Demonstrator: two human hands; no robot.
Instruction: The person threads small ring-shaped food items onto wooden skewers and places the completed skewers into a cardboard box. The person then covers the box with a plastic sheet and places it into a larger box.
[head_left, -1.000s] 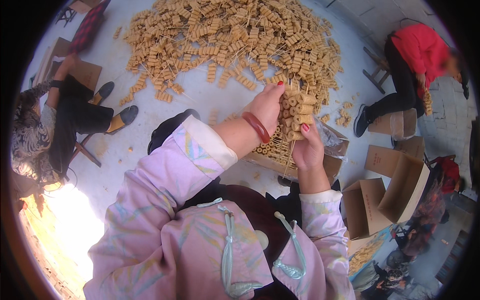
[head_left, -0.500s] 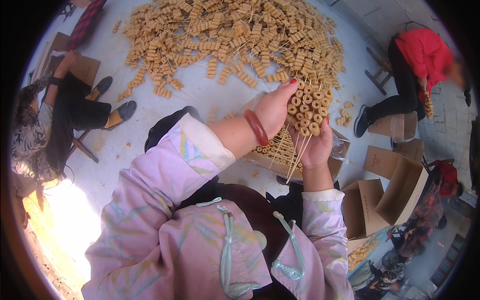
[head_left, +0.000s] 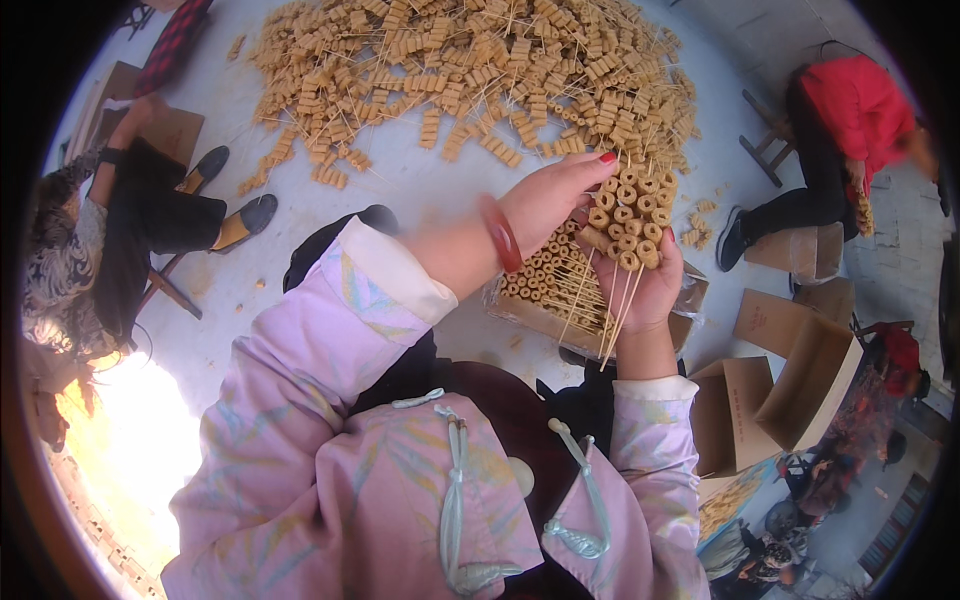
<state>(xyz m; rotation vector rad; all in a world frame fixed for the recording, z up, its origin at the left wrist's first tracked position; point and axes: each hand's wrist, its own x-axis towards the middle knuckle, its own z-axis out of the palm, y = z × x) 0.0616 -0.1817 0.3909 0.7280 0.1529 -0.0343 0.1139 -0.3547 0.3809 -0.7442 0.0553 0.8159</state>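
Note:
Between my two hands is a bundle of skewers (head_left: 632, 222), thin wooden sticks threaded with tan, ring-shaped rolls whose hollow ends face up. My right hand (head_left: 648, 290) cups the bundle from below and the right, while bare sticks trail toward me. On its left side, my left hand (head_left: 550, 205) presses against the rolls, thumb along the top edge; its other fingers are partly hidden behind the bundle. Beneath both hands stands a cardboard box (head_left: 535, 322) holding more skewers in packed rows, sticks pointing my way. A reddish bangle (head_left: 503, 234) circles my left wrist.
A large heap of skewers (head_left: 470, 75) covers the floor ahead. Open cardboard boxes (head_left: 735, 410) stand at right. A person in red (head_left: 855, 110) bends over at far right holding skewers; another person sits at left, with dark shoes (head_left: 258, 215) on the floor.
Both hands and the skewer bundle have shifted slightly to the right. More of the packed rows in the box shows beneath my left hand.

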